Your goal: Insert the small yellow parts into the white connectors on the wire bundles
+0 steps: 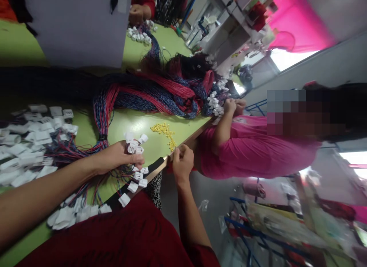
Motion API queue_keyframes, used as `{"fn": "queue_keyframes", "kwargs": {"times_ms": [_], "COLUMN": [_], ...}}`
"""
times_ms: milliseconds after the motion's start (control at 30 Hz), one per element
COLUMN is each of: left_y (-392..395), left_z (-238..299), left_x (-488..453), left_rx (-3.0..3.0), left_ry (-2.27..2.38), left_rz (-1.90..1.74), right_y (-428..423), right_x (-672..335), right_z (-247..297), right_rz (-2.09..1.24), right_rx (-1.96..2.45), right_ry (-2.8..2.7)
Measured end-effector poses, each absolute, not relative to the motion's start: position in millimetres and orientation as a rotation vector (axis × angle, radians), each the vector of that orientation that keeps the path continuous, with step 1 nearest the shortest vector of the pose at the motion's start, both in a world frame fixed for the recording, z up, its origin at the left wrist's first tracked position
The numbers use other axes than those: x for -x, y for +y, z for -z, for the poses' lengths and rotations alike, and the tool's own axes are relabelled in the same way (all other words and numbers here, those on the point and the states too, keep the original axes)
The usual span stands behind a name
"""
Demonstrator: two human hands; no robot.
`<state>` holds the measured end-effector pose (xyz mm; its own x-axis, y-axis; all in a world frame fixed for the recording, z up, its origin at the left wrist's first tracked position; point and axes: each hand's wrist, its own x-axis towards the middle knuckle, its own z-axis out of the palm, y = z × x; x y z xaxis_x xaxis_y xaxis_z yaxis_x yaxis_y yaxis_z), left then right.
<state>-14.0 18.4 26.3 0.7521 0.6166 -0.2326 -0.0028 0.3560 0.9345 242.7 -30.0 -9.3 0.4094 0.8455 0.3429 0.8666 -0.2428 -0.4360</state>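
My left hand [126, 156] is closed round several wires that end in white plastic connectors [133, 146]; more connectors hang below it along the table edge. The wires come from a red and blue bundle [101, 118] bound with a black tie [102, 137]. By the table's edge, my right hand [183, 160] has its thumb and fingertips pinched together, close to a scatter of small yellow pieces [164, 131]. Whatever lies between those fingertips is too small to make out.
White connectors [31, 144] pile up on the left of the green table [132, 123]. Long wire bundles [155, 95] lie across it. A grey panel [77, 30] stands at the back. A co-worker in a pink shirt [258, 148] is at the right; another person's hand [137, 14] shows behind.
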Motion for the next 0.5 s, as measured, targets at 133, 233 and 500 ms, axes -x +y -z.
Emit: {"fn": "queue_keyframes", "kwargs": {"times_ms": [133,233,500], "left_y": [16,15,17], "left_z": [-31,-33,-25], "left_x": [10,10,14], "left_rx": [-1.197,-1.246,-1.104], "left_ry": [0.748,0.803,0.762], "left_rz": [-0.417,-0.434,-0.463], "right_y": [-17,1,43], "right_x": [-250,-243,-216], "right_z": [21,28,33], "right_rz": [0.061,-0.066,-0.22], "right_rx": [2.225,2.3,2.161], "right_ry": [-1.606,-1.665,-1.709]}}
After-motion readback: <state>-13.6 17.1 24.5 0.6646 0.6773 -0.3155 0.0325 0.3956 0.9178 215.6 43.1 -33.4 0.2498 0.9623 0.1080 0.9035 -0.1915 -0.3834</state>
